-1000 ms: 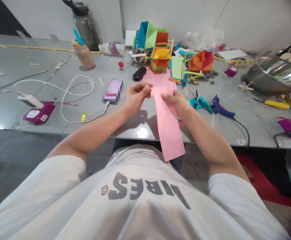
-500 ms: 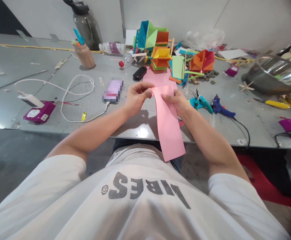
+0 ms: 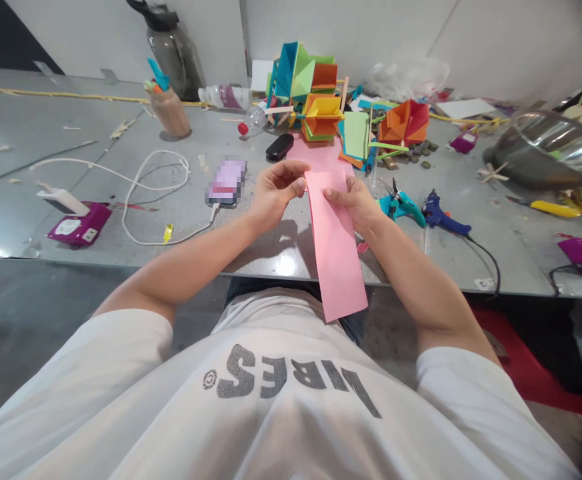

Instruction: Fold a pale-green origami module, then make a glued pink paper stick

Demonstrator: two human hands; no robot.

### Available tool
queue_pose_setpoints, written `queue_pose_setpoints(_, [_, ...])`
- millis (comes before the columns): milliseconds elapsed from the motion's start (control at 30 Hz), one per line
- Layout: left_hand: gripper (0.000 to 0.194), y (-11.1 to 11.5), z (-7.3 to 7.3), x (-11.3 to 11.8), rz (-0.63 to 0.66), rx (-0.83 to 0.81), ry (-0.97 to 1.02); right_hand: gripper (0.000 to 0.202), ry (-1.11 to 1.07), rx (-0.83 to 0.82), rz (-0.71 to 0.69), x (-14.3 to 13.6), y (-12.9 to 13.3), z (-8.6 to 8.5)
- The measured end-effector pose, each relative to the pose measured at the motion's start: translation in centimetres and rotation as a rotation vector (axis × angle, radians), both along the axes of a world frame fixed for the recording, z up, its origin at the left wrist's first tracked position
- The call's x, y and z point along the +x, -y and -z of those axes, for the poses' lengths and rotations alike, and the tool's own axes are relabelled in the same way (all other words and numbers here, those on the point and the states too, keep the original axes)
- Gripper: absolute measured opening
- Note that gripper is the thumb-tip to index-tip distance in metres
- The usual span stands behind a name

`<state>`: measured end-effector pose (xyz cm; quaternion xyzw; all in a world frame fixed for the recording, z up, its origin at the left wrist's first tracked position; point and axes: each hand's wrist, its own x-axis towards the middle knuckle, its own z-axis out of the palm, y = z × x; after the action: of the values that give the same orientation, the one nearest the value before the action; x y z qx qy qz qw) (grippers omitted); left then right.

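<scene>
A long pink paper strip [image 3: 338,260] hangs from both hands over the table's front edge, its lower end above my lap. My left hand [image 3: 281,193] pinches the strip's upper left edge between thumb and fingers. On the other side my right hand [image 3: 357,203] grips it, thumb flat on the front and fingers hidden behind. Another pink sheet [image 3: 315,152] lies on the table just beyond the hands. Past it stand folded paper shapes [image 3: 305,73] in blue, green, orange and yellow, with an orange folded paper piece [image 3: 405,123] to their right.
Right of my hands lie teal pliers [image 3: 403,208] and a blue glue gun [image 3: 443,215] with its cord. A metal bowl [image 3: 535,153] stands far right. Left are a phone [image 3: 227,181] on a white cable, a purple power adapter [image 3: 79,225] and a brown jar [image 3: 169,112].
The strip's lower end has swung slightly left and the strip hangs straighter. Both hands keep their grip in nearly the same place.
</scene>
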<state>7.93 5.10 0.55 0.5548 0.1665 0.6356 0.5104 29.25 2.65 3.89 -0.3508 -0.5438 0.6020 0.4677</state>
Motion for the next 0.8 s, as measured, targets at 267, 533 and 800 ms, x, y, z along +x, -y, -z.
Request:
queue_pose_setpoints(267, [0.05, -0.1, 0.0, -0.1, -0.027, 0.016, -0.02, 0.083, 0.041, -0.007, 0.035, -0.2, 0.3, -0.4])
queue_pose_setpoints(533, [0.053, 0.5, -0.6, 0.0, 0.012, -0.037, 0.002, 0.073, 0.033, -0.014, 0.033, -0.2, 0.4, -0.5])
queue_pose_setpoints(800, [0.058, 0.6, -0.9, -0.1, 0.005, -0.057, -0.021, 0.06, 0.018, 0.005, 0.073, -0.2, 0.2, 0.1])
